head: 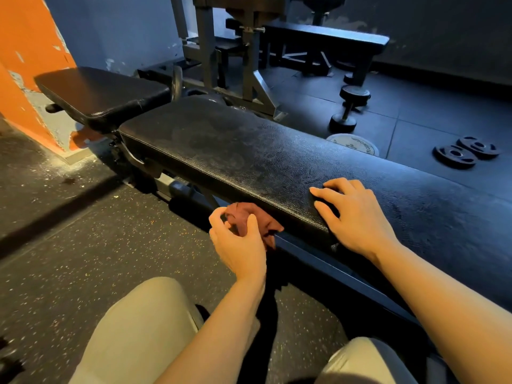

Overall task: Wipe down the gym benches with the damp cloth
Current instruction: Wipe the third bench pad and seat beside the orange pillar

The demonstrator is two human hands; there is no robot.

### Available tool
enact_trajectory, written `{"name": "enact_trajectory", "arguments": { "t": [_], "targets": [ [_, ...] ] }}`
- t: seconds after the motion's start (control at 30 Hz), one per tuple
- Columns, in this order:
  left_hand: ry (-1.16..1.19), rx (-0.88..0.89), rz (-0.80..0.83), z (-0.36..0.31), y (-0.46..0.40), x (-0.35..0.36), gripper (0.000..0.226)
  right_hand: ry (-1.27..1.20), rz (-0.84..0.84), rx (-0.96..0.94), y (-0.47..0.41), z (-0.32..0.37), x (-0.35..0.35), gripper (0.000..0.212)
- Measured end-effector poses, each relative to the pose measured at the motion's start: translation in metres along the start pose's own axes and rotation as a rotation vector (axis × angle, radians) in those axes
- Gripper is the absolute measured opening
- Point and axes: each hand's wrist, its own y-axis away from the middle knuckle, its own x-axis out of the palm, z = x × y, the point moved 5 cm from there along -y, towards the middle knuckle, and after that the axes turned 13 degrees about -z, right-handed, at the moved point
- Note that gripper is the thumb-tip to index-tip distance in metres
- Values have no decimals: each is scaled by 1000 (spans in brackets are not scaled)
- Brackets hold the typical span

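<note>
The cloth (pixel 250 221) is gripped by the left hand (pixel 238 245) at the bench (pixel 249 151) edge — right hand (pixel 354 217) laid flat; top streaked, likely part-wiped.

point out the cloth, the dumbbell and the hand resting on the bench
cloth (pixel 243 217), head view, bunched middle above the left hand's fingers
dumbbell (pixel 349 108), head view, its handle
right hand (pixel 357 217), head view, back of the hand

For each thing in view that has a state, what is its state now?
cloth: bunched, pressed on the bench pad's near side edge.
left hand: grips the cloth.
right hand: flat on the pad.
bench pad: level, smeared sheen on top.
dumbbell: lying on the floor.
</note>
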Motion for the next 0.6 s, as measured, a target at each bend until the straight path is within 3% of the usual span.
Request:
{"name": "enact_trajectory", "arguments": {
  "t": [0.1, 0.3, 0.47, 0.6],
  "targets": [
    [-25, 24, -24, -13, 1, 5, 25, 4, 3, 6, 0, 0, 0, 33],
    [41, 124, 249, -9, 50, 6, 24, -4, -8, 8, -1, -1, 1, 31],
    [20, -48, 19, 5, 15, -4, 31, 0, 15, 16, -1, 0, 0, 33],
    [16, 35, 87, -6, 37, 5, 33, 9, 37, 24, -1, 0, -1, 35]
  ]
}}
